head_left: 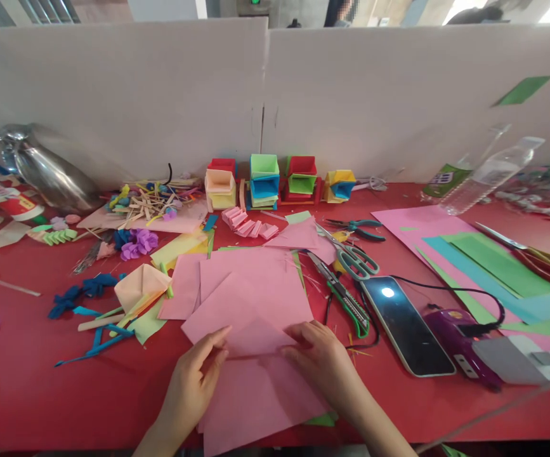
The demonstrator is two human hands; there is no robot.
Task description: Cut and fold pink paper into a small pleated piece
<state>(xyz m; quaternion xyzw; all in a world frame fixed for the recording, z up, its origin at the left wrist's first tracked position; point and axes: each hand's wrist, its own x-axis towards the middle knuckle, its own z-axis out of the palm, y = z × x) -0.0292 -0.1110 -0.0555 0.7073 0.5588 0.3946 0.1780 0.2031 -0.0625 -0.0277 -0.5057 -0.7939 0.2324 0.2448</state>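
Note:
A sheet of pink paper (248, 314) is pinched along its near edge by both hands. My left hand (201, 371) grips it at the left with thumb and fingertips. On the right side, my right hand (320, 355) holds the same sheet between thumb and bent fingers. Beneath it lie more pink sheets (250, 409), with a bit of green paper showing at the lower right. To the left sits a peach folded paper shape (141, 285) among paper strips. A green utility knife (344, 298) lies just right of the paper, beside a phone (408, 327).
Scissors (355, 257) and pliers (363, 227) lie beyond the knife. Small paper boxes (264, 178) line the partition. A metal jug (49, 168) stands far left. At right are a plastic bottle (491, 174), coloured sheets (498, 260) and a purple glue gun (460, 339) with cables.

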